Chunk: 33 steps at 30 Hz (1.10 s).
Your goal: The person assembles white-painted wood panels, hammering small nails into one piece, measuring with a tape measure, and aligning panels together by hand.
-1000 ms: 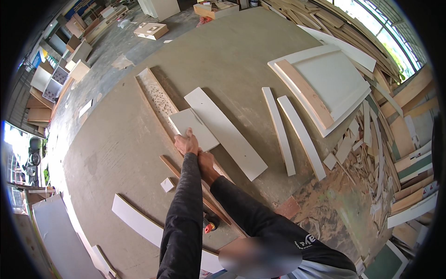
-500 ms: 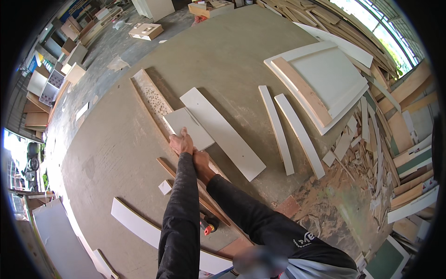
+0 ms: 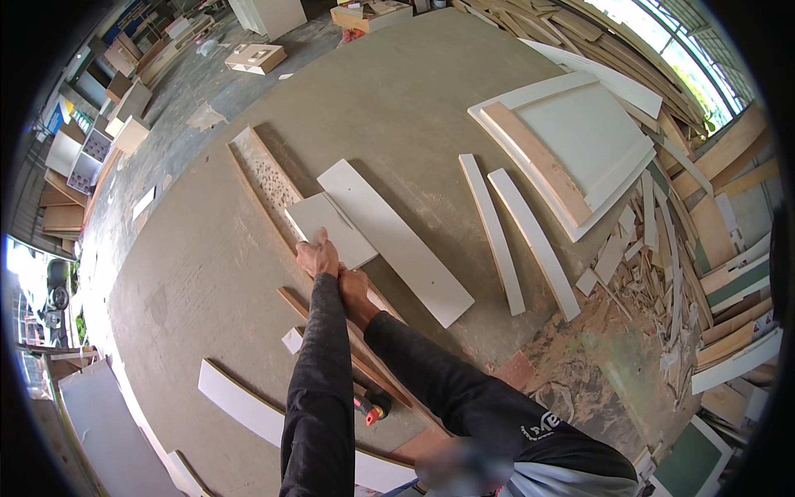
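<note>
Nearest the person, at about six o'clock, a small red-and-black tool (image 3: 370,407) lies on the concrete floor (image 3: 207,282) beside a thin brown wooden strip (image 3: 348,352) that runs up toward the hands. A white curved board (image 3: 240,406) lies at seven o'clock. Both dark-sleeved arms stretch forward: the left hand (image 3: 318,255) is curled in a fist on the near edge of a small white panel (image 3: 330,229), thumb up, and the right hand (image 3: 354,288) just behind it is closed too, though what it grips is hidden. The panel is flat, rectangular and pale, lying partly on a long white board (image 3: 396,240). At two o'clock lie two narrow white slats (image 3: 513,236), and beyond them a large white framed panel (image 3: 580,149).
</note>
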### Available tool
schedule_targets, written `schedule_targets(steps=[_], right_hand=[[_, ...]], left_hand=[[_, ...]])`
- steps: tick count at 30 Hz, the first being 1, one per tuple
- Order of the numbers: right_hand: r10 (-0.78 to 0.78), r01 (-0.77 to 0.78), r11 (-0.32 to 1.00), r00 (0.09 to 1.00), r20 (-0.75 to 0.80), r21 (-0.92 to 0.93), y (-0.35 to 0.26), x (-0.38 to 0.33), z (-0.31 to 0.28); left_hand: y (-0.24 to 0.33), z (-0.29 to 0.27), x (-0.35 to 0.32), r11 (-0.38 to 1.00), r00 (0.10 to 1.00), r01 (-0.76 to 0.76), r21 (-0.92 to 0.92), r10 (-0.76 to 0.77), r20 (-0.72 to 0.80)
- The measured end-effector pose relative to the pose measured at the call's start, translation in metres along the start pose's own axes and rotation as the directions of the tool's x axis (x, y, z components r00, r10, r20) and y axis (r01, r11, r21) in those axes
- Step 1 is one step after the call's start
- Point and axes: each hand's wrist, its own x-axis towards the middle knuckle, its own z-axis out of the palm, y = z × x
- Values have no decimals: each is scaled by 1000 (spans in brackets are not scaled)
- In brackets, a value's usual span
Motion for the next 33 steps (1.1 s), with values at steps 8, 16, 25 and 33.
schedule_targets(steps=[8, 16, 25, 33], right_hand=[[60, -57, 996, 997, 53, -62, -17, -18, 6], [64, -62, 998, 996, 68, -29, -4, 3, 10], [88, -87, 995, 996, 22, -56, -1, 5, 20], [62, -62, 998, 998, 17, -2, 9, 35, 16]], left_hand=[[-9, -2, 14, 999, 999, 6, 51, -4, -40], [-2, -1, 16, 999, 999, -3, 33, 4, -34], [-9, -1, 25, 1000, 998, -23, 19, 24, -64], [3, 12, 23, 999, 999, -45, 2, 45, -20]])
